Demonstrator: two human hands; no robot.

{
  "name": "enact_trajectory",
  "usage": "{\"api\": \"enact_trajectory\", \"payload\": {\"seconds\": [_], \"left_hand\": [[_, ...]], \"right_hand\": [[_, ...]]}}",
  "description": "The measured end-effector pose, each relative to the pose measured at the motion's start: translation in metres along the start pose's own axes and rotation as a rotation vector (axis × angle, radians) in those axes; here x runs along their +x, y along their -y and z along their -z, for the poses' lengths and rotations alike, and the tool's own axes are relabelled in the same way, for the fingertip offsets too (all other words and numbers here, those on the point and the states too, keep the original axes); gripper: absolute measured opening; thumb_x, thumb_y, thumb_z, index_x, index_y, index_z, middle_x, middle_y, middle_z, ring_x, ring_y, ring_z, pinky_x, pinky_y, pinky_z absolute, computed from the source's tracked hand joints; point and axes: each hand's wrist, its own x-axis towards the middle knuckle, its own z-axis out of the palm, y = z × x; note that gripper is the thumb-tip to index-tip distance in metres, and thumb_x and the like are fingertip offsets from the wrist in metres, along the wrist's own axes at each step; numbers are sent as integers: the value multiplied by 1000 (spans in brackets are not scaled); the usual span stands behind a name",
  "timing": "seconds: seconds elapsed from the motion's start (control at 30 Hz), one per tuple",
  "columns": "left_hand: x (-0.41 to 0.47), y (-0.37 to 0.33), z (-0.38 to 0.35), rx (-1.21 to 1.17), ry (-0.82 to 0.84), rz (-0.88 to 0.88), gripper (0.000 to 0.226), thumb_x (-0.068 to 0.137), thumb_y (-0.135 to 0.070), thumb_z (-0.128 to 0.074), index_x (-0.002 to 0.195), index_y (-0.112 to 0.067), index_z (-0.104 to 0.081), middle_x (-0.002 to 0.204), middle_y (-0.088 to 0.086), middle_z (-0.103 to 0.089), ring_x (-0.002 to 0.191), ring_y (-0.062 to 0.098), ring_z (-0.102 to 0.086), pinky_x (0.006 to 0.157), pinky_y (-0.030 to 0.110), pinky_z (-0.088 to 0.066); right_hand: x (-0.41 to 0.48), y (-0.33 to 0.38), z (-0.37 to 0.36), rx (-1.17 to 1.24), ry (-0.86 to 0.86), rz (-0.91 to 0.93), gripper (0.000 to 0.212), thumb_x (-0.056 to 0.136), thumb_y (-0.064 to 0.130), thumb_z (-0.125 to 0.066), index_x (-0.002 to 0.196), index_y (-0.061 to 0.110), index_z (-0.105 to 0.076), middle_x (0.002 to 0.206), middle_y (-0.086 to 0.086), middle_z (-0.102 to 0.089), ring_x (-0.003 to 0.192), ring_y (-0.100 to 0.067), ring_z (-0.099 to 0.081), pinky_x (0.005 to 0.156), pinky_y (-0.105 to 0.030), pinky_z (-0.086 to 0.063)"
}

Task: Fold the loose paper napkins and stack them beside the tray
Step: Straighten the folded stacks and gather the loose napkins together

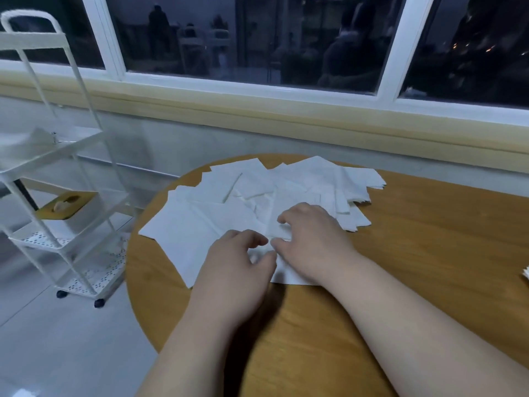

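The loose napkins (252,202) lie fanned across the counter (400,253). At the pile's near edge the left hand (237,262) pinches a sheet between thumb and curled fingers. The right hand (312,242) lays bent fingers on the paper, though I cannot tell whether it grips. It seems best to separate one sheet and match its corners before creasing.

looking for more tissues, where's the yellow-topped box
In the head view, the yellow-topped box sits at the left on a shelf of the white cart, which stands left of the round wooden table.
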Motion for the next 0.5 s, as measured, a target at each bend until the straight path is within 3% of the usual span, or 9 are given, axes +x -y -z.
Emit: {"api": "enact_trajectory", "payload": {"seconds": [0.1, 0.27, 0.5], "left_hand": [[4, 1, 0, -15, 11, -14, 15, 89, -40, -60, 104, -42, -60, 109, -21, -55, 108, -1, -51, 77, 7, -35], [8, 3, 0, -13, 15, -18, 23, 91, -41, -59, 113, -38, -63, 113, -22, -55, 109, -3, -50, 78, 6, -34], [5, 2, 2, -35, 0, -8, 21, 91, -40, -59, 112, -39, -62, 114, -23, -55, 109, -4, -50, 77, 6, -34]], "right_hand": [[10, 4, -6, -40, 29, 6, 32, 94, 40, -54, 120, 24, -62, 123, 3, -56, 119, -23, -48, 98, -40, -43], [13, -2, -9, 70, -22, -16, 18, 96, 39, -56, 94, 28, -70, 102, 9, -60, 102, -15, -55, 87, -37, -48], [5, -10, 1, 253, -54, -61, 12, 93, 37, -66, 86, 30, -72, 93, 15, -62, 92, -6, -58, 82, -31, -48]]}}
